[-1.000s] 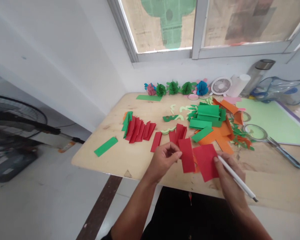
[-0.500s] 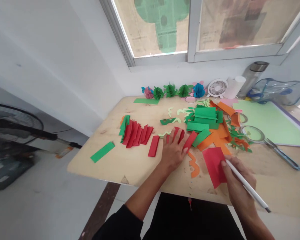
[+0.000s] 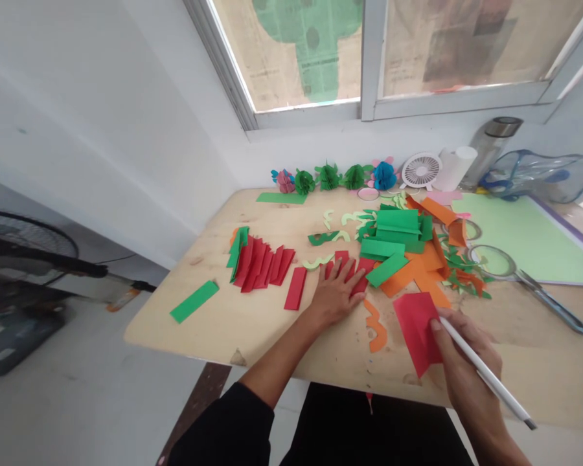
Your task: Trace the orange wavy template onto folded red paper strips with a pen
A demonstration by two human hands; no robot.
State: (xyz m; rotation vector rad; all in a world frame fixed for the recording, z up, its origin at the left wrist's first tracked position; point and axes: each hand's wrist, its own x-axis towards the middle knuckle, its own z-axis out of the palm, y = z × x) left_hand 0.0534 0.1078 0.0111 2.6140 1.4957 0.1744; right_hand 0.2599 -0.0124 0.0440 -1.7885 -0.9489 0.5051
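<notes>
My left hand (image 3: 333, 296) lies flat with its fingers spread over several folded red paper pieces (image 3: 362, 278) on the table. Between the thumb and fingers of my right hand (image 3: 473, 369) is a creased sheet of red paper (image 3: 415, 327). That same hand also keeps a white pen (image 3: 495, 383), slanting down to the right. Left of my left hand is a single red paper strip (image 3: 296, 288), and beyond it a row of folded red strips (image 3: 260, 262). A wavy orange paper cutout (image 3: 376, 327) sits between my two hands.
Folded green paper (image 3: 397, 221) and orange paper (image 3: 430, 285) are heaped right of centre. Scissors (image 3: 554, 301) and rolls of tape (image 3: 493, 261) lie further right, by a light green sheet (image 3: 529, 236). Paper figures (image 3: 329, 177), a small fan (image 3: 422, 171) and a bottle (image 3: 493, 149) line the wall.
My left hand's fingers have flattened and spread over the red pieces, which have shifted slightly. My right hand still has the red paper and pen, slightly lower in view.
</notes>
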